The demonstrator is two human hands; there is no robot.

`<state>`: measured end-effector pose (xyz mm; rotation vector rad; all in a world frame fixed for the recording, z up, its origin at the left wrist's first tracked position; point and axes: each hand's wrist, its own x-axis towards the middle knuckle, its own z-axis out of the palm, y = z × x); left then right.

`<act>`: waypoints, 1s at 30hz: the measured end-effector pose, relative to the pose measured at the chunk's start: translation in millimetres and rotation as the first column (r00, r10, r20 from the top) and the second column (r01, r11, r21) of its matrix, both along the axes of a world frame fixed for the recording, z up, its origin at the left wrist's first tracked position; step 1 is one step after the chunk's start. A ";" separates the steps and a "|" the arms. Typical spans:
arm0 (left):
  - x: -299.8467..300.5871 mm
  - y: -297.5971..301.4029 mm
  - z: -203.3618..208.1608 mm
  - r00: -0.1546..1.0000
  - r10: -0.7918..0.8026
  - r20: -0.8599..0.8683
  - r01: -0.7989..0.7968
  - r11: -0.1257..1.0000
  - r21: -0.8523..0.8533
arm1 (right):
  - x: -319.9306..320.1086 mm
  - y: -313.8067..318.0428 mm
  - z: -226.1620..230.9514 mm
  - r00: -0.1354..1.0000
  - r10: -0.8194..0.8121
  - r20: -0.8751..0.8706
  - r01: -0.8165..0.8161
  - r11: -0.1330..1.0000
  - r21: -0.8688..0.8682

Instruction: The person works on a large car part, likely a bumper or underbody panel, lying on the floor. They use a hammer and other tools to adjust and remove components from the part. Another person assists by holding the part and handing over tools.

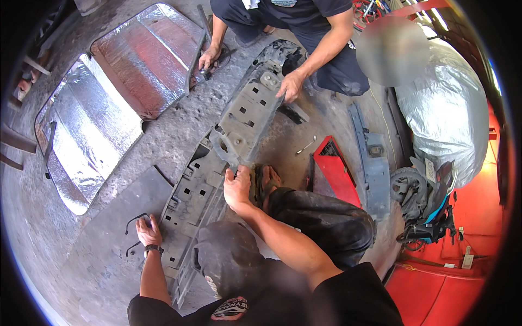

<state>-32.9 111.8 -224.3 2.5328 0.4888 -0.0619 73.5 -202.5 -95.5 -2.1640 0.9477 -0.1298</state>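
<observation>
A long grey car body panel [187, 209] with square holes runs from my lap side to the far middle. Its upper section [246, 111] overlaps the lower one near the centre. My right hand [237, 187] is closed on the panel's edge close to that overlap. Beside the lower section, my left hand [148, 231] is closed around a thin black bent piece [134, 219], whose middle it hides. Across from me a crouching person rests one hand [291, 86] on the upper section. That person's other hand [210, 56] holds a small dark tool, partly hidden.
A silver folding sunshade [89, 133] lies at the left, above a flat grey sheet [117, 217]. A red part [338, 171], a wrench [306, 145] and a blue-grey panel [374, 168] lie to the right. Beyond stand a motorbike [429, 209] and a silver-covered vehicle [448, 103].
</observation>
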 end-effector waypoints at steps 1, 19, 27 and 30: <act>-0.3 -0.5 0.5 1.000 0.005 0.003 -0.005 1.000 -0.001 | 2.0 2.4 3.3 1.000 -0.006 -0.011 0.006 1.000 -0.001; 4.1 -2.9 -0.1 0.992 0.026 0.123 -0.033 0.998 0.052 | 13.3 8.5 6.0 0.993 0.070 -0.093 -0.077 0.994 -0.079; 2.7 3.0 -5.3 0.999 0.025 -0.034 -0.024 0.999 0.032 | 14.0 10.1 4.0 0.998 0.041 -0.045 -0.044 0.997 -0.063; 2.5 6.1 -6.4 0.999 0.025 -0.039 -0.023 0.999 0.049 | 17.0 16.8 14.2 0.998 0.016 -0.068 -0.019 0.999 -0.030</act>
